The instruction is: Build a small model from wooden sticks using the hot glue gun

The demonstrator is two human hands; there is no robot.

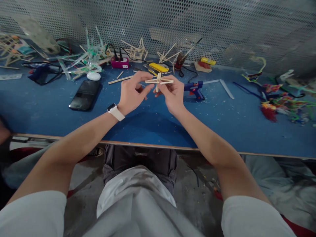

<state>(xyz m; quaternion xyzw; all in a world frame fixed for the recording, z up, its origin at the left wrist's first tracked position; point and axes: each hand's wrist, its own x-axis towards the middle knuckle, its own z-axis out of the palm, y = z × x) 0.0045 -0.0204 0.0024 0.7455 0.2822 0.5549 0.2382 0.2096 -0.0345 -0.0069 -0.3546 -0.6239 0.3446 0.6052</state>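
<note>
A small structure of pale wooden sticks [159, 78] is held up above the blue table, its pieces crossing at the middle. My left hand [132, 92], with a watch on the wrist, pinches its left end between thumb and fingers. On the other side my right hand [174, 95] grips the structure near its centre and right end, hiding part of it. Just right of that hand a blue glue gun [196, 89] with a lit red light lies on the table. Behind my hands is a yellow utility knife [158, 67]. Loose sticks [120, 80] lie beyond my left hand.
A black phone [85, 95] and a white oval object [93, 76] are at left. Behind them stand a purple power adapter [119, 62] and stick frames [137, 51]. Glue sticks [226, 89] lie right; colourful scraps [281, 98] lie farther right. A perforated metal panel [172, 19] backs the table.
</note>
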